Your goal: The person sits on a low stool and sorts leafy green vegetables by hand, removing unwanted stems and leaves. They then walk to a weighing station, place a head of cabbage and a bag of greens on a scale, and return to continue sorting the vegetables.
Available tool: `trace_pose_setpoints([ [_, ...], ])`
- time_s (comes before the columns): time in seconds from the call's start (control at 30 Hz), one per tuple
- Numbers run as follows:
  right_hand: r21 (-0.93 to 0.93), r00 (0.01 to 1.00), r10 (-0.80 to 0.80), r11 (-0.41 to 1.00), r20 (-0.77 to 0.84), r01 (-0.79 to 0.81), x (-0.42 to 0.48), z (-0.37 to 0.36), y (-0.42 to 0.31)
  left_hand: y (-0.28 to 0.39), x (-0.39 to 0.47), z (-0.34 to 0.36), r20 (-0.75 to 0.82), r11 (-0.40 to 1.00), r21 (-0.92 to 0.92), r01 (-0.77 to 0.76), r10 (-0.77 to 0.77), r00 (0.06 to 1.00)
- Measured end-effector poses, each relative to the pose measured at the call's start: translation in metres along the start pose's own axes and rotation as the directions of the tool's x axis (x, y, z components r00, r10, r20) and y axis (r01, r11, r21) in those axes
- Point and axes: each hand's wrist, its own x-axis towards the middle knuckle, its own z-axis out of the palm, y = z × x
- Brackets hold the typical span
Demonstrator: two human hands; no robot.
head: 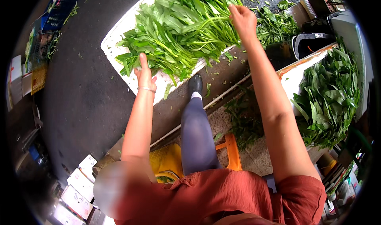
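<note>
A wide heap of leafy green vegetables with long stems [178,31] lies across a white foam tray or lid [114,37] on the dark ground in front of me. My left hand [145,77], with a bangle at its wrist, is at the heap's near left edge, thumb up; leaves hide part of its fingers, and its grip is unclear. At the heap's right end, my right hand [244,21] has its thumb and fingertips pinched on some green stems.
More greens fill a white foam box [287,79] at the right, beside black containers [297,47]. Loose greens [276,28] lie beyond my right hand. An orange plastic stool [233,153] stands near my leg. Blue crates [61,9] and white boxes [77,192] line the left side.
</note>
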Motion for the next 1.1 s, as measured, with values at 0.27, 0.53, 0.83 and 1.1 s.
trace_pose_setpoints([
  [0.27, -0.054, 0.968, -0.175, 0.981, 0.182, 0.188, -0.114, 0.031, -0.037, -0.003, 0.050, 0.047, 0.094, 0.958, -0.268, -0.098, 0.127, 0.987],
  [0.53, -0.402, 0.934, -0.013, 0.900, 0.356, 0.165, -0.133, 0.030, -0.040, 0.060, 0.022, 0.082, 0.356, 0.991, -0.133, -0.023, 0.070, 0.932],
  [0.83, -0.363, 0.954, 0.139, 0.903, -0.267, -0.232, 0.035, -0.017, 0.006, 0.045, 0.026, 0.049, 0.460, 0.986, -0.169, 0.002, 0.077, 0.885],
  [1.1, -0.173, 0.956, 0.116, 0.982, 0.269, -0.071, 0.030, 0.048, 0.048, 0.030, 0.040, 0.100, 0.582, 0.997, -0.063, -0.049, 0.076, 0.809],
])
